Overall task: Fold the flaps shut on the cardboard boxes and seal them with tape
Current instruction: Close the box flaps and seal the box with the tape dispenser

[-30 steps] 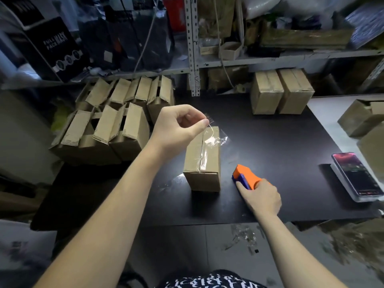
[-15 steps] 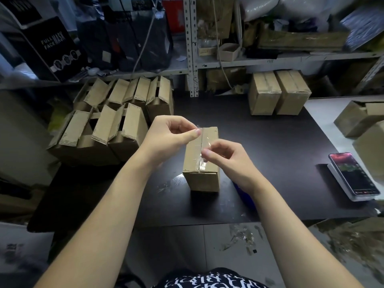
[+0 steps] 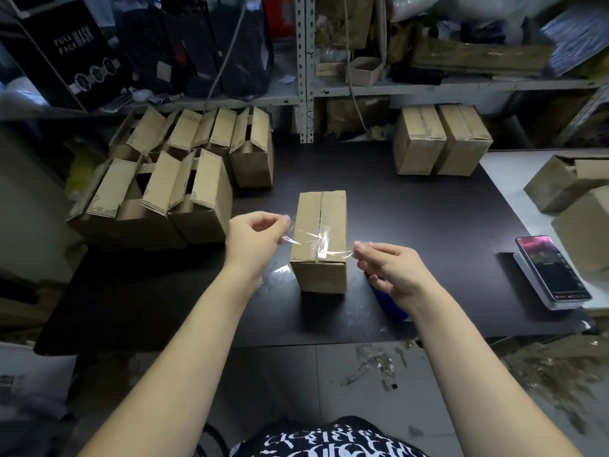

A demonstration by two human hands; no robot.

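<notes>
Since half a second ago the two hands have drawn apart from over the lid, and the strip of clear tape (image 3: 318, 247) now stretches crosswise over the top of the cardboard box (image 3: 324, 275) near its front edge. At the left end, the thumb and forefinger of the left hand (image 3: 255, 237) pinch the tape just off the box's left side, the other fingers curled loosely behind. At the right end, the fingertips (image 3: 361, 250) of the right hand (image 3: 395, 273) nip the other end just off the box's right edge, a touch lower than the left. The tape glints and wrinkles where it crosses the centre seam; the two top flaps lie shut beneath it. That box stands in the middle of the black table (image 3: 428, 225), narrow end toward the person. Under the right wrist a blue piece of the tape dispenser (image 3: 390, 306) shows on the table, mostly hidden. Off to the left, a cluster of open-flapped boxes (image 3: 197, 206) sits packed together, flaps sticking up. At the back right, two closed boxes (image 3: 441, 143) stand side by side, touching. A phone (image 3: 552, 268) with a lit screen lies at the table's right edge, and a cluttered metal shelf (image 3: 428, 85) runs behind it all.
</notes>
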